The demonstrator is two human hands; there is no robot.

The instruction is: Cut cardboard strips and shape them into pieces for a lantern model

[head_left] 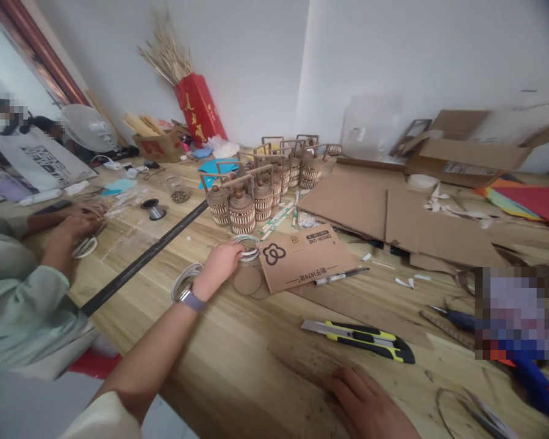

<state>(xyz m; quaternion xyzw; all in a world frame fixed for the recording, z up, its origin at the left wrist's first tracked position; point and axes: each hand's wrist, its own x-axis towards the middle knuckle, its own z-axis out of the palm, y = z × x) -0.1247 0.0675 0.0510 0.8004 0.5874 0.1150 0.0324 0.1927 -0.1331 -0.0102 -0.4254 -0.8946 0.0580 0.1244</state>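
My left hand [220, 267] reaches across the wooden table, fingertips closed on a small stack of whitish rings [249, 249]. Just below these rings lie thin brown cardboard discs [247, 279], beside a printed cardboard piece [308, 256]. Another coil of pale rings [183, 286] is partly hidden behind my left wrist. My right hand [368, 402] rests low on the table, fingers loosely spread and slightly blurred, with nothing visible in it. Above it lies a yellow-and-black utility knife [361, 338], blade out, apart from the fingers. A marker [341, 276] touches the printed cardboard's lower edge.
Several small lidded baskets with handles [242, 213] stand behind my left hand. Flat cardboard sheets [352, 192] lie to the right. At far right is a blue glue gun [531, 375], near scissors [485, 417]. A co-worker's hands [80, 222] are at left, beyond a black strip [150, 256].
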